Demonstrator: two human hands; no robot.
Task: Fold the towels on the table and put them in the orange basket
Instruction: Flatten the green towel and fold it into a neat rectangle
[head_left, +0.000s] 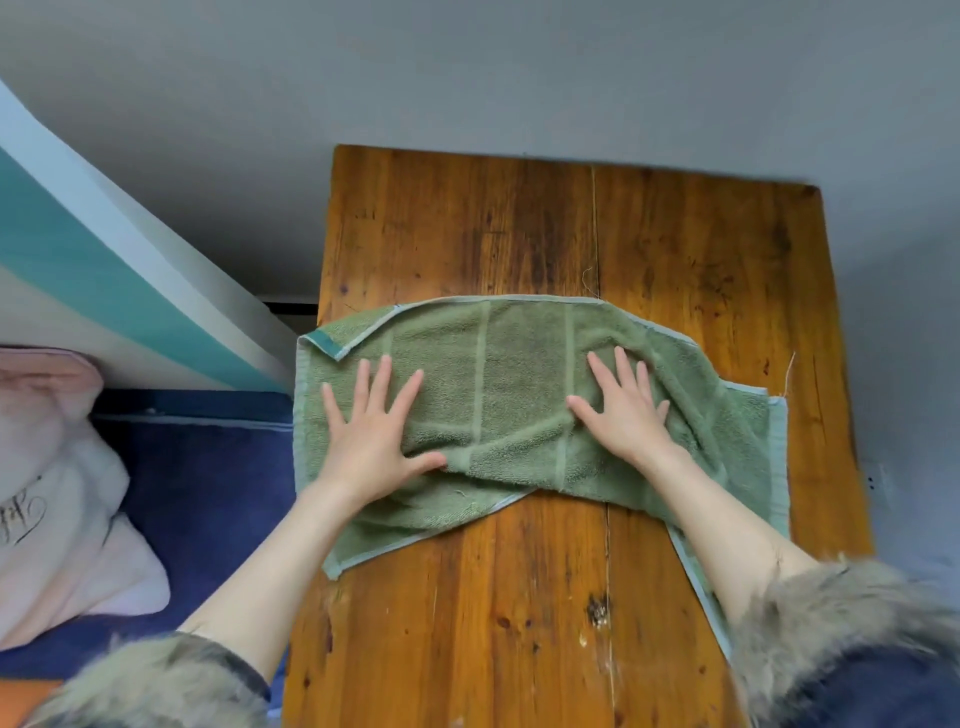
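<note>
A green towel (519, 374) with pale stripes lies across the wooden table (545, 228), folded unevenly with a rumpled ridge near its front. Its left end hangs over the table's left edge and a corner is turned back at the upper left. My left hand (371, 434) presses flat on the towel's left half, fingers spread. My right hand (626, 410) lies flat on the right half, fingers apart. Neither hand grips the cloth. An orange patch (23, 699) shows at the bottom left corner; whether it is the basket I cannot tell.
A dark blue surface (208, 499) lies left of the table, with a pink and white cloth (57, 493) on it. A white and teal panel (104, 260) slants behind. Grey floor surrounds the table. Bare wood shows beyond and in front of the towel.
</note>
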